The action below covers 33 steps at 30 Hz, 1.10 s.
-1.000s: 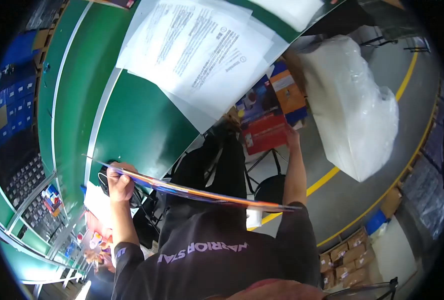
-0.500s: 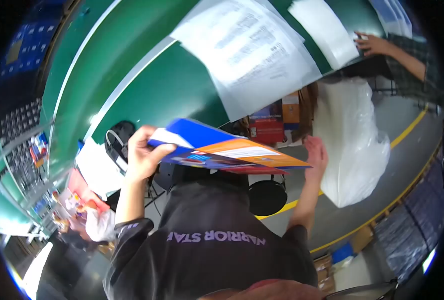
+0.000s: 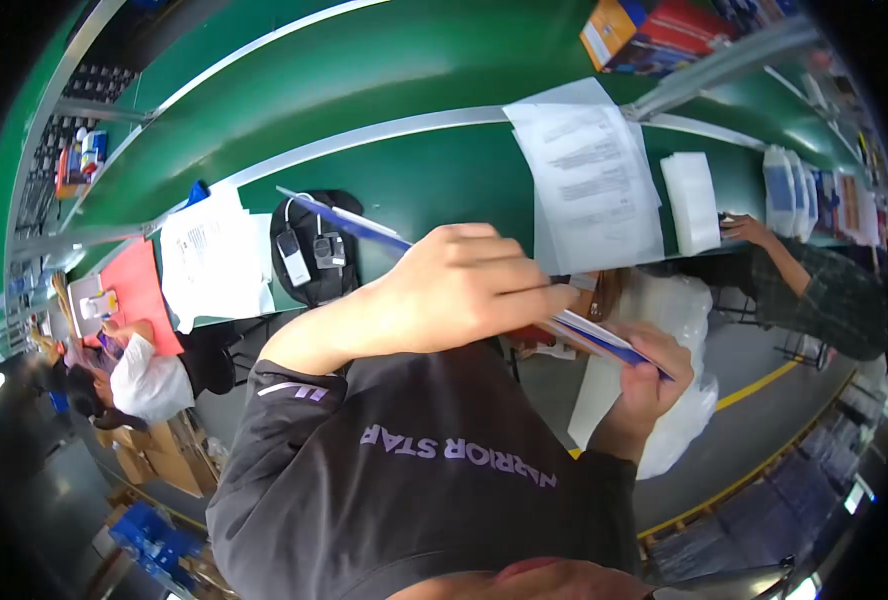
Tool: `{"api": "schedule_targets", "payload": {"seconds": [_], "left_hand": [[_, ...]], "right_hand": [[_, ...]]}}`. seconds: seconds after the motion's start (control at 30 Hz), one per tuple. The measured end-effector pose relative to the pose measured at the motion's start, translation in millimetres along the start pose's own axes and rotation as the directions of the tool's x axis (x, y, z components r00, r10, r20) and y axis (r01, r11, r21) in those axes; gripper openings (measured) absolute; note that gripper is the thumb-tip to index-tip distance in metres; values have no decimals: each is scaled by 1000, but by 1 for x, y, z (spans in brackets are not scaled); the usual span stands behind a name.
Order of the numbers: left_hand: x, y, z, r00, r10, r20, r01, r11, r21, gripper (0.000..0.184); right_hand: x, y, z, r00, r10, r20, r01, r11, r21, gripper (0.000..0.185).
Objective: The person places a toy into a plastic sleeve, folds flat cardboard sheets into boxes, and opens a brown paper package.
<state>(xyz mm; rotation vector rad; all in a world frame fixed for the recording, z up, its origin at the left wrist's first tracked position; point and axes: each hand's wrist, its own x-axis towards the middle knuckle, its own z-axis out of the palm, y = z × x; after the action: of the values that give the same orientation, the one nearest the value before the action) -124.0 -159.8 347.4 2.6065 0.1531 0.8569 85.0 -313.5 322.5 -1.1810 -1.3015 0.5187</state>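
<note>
"Because the flat panel (image 3: 609,344) is turned nearly edge-on to the camera, what do you actually see of it?"

"A thin, straight strip in two pieces, broken by the left hand (image 3: 474,285). It slants from the upper left down to the right. Both pieces show deep blue, with a pale, whitish line along the upper side. The upper-left piece narrows to a slim tip and is a little blurred. I can't make out any printing on its face."

"Where is it?"

"Up in the air in front of the person's dark shirt (image 3: 434,460). In the view its upper-left end crosses the black pouch (image 3: 314,285) on the green table (image 3: 434,175); I can't tell whether they touch."

"And the fingers?"

"The left hand lies across the panel's middle, back of the hand showing, fingers bent a little and close together, pointing right. Its thumb is hidden, so I can't say whether it grips. The right hand (image 3: 654,378) pinches the lower-right end, thumb on the near side and fingers beyond, with a corner poking out past them."

"Anything around it?"

"Printed papers (image 3: 599,190) lie on the table beyond the hands, with a white stack (image 3: 691,203) just right of them. A co-worker's hand (image 3: 749,230) is beside that stack. Below the table edge, a clear plastic bag (image 3: 689,425) shows behind the right hand."
</note>
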Motion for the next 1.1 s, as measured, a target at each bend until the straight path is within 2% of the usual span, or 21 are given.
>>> {"api": "schedule_targets", "payload": {"seconds": [0.07,0.13,0.17,0.2,0.27,0.3,0.37,0.4,0.43,0.5,0.53,0.6,0.63,0.7,0.73,0.77,0.83,0.93,0.97,1.07,1.1], "left_hand": [[-15,-4,-20,971,144,-189,-115,981,157,21],[-36,-18,-32,898,18,-439,113,956,270,22],[-57,-33,-31,833,-132,-537,328,900,287,40],[-69,-52,-19,692,-246,-678,447,885,134,43],[-87,-73,-8,520,-518,-679,662,747,-63,65],[-89,-80,-6,514,-522,-681,662,746,-71,65],[-87,-92,0,411,-509,-757,599,776,-197,75],[-83,-96,-3,374,-552,-746,667,719,-197,74],[-79,-102,3,374,-552,-745,665,720,-200,74],[-76,-113,5,343,-607,-717,510,761,-401,69],[-73,-113,6,337,-614,-714,489,762,-425,66],[-69,-112,7,358,-613,-704,492,765,-416,66],[-67,-111,6,383,-608,-696,498,770,-398,67],[-58,-105,8,428,-580,-693,494,793,-358,67],[-56,-101,6,465,-557,-688,494,808,-319,67],[-55,-99,3,487,-541,-686,512,813,-278,65],[-60,-98,-4,498,-568,-655,528,798,-291,67],[-64,-92,-14,531,-607,-592,541,780,-315,71],[-65,-90,-18,558,-615,-557,538,779,-322,73],[-69,-88,-19,573,-609,-549,542,784,-303,76],[-69,-86,-20,571,-609,-550,544,783,-303,76]], "right_hand": [[1,5,21,996,-88,19,88,996,-8,35],[3,14,35,987,-154,40,154,988,-5,30],[3,21,45,986,-164,43,164,986,-8,30],[0,37,47,981,-181,68,177,982,64,29],[-12,59,51,976,-168,135,145,975,168,30],[-17,69,52,976,-167,142,143,976,163,30],[-25,80,52,984,-4,176,-49,954,297,34],[-22,75,41,959,38,282,-128,943,307,39],[-17,74,31,959,38,281,-127,944,304,39],[-4,63,24,865,58,498,-232,927,295,50],[5,53,22,868,58,494,-229,929,292,50],[37,29,15,747,134,651,-468,801,372,64],[55,12,21,686,279,672,-502,850,160,71],[71,17,45,700,356,619,-369,923,-113,69],[76,20,57,702,294,649,-155,952,-264,63],[78,25,64,619,309,722,-143,948,-283,63],[75,36,74,530,400,747,-561,826,-44,60],[79,44,67,549,363,753,-520,854,-32,59],[81,42,64,558,372,742,-488,870,-69,52],[74,41,64,754,423,502,-451,890,-72,40],[76,37,65,789,372,488,-355,926,-132,35]]}}
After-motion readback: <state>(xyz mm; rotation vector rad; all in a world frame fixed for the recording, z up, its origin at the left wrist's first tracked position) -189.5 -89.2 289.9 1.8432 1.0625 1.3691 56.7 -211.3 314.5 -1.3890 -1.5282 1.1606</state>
